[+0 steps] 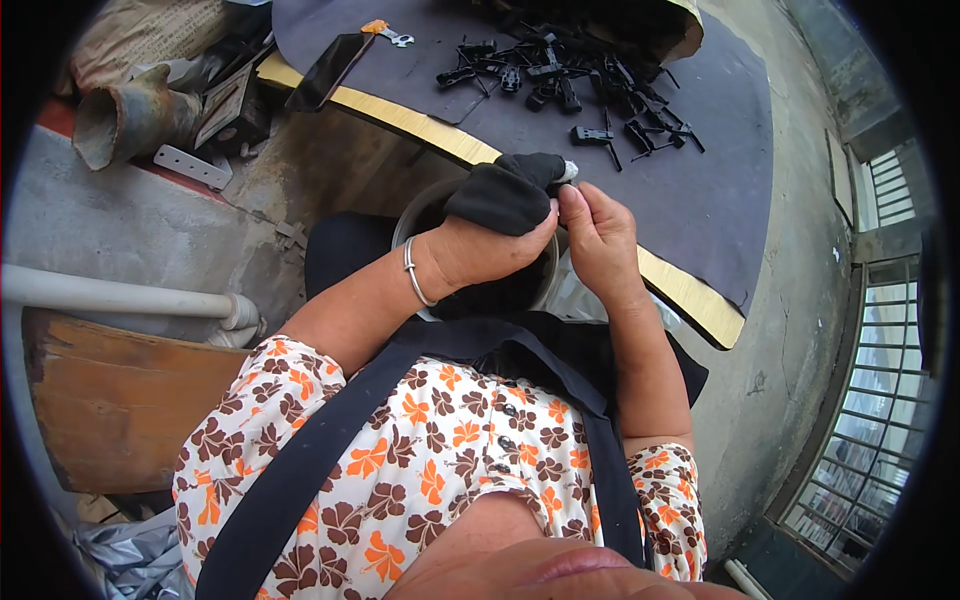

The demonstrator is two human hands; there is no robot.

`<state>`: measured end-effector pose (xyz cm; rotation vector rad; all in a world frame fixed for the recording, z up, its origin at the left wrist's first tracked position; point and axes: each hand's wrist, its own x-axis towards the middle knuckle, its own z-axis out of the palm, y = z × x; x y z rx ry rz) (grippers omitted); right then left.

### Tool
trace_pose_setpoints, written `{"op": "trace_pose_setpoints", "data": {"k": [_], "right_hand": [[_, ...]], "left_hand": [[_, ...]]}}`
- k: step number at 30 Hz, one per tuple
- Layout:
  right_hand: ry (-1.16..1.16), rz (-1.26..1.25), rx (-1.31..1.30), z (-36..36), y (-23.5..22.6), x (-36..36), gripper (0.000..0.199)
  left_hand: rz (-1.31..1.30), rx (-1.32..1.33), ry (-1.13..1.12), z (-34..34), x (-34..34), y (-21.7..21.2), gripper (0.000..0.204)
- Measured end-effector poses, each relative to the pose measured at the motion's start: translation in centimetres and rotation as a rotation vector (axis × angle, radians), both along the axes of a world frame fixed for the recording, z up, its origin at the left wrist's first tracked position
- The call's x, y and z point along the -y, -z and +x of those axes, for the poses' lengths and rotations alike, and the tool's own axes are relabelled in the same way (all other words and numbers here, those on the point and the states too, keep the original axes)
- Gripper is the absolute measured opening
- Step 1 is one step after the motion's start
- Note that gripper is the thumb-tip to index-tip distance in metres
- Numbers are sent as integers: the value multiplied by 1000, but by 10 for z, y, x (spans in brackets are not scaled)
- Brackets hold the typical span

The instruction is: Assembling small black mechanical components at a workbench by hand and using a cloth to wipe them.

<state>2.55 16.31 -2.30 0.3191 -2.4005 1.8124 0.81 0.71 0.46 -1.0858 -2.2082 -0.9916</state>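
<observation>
My left hand [485, 250], with a silver bangle on the wrist, is raised over a bucket [404, 225] at the table's near edge. Black cloth [500, 195] covers its fingers, and a white-wrapped tip [570, 172] sticks out. My right hand [605, 235] meets it from the right, thumb and forefinger pinched together beside that tip. Whatever lies between the two hands is too small and hidden to name. Beyond them, several small black plastic parts [592, 135] with thin stems lie heaped on the dark-covered table [400, 85].
A phone [333, 70] and a small metal tool with an orange end [388, 33] lie at the table's left. An open brown bag [680, 30] stands behind the parts. On the left are a rusty pipe piece [130, 115], a white pipe [120, 290] and a wooden board [130, 400].
</observation>
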Motion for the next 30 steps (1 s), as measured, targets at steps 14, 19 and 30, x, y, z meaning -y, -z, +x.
{"op": "trace_pose_setpoints", "data": {"k": [14, 19, 30], "right_hand": [[-111, 189, -169, 2, -27, -23, 15], [-133, -58, 73, 0, -23, -18, 10], [-208, 3, 175, -2, -21, -19, 21]], "left_hand": [[517, 1094, 196, -4, 12, -10, 31], [224, 679, 228, -10, 9, 12, 30], [286, 978, 237, -2, 10, 0, 25]]}}
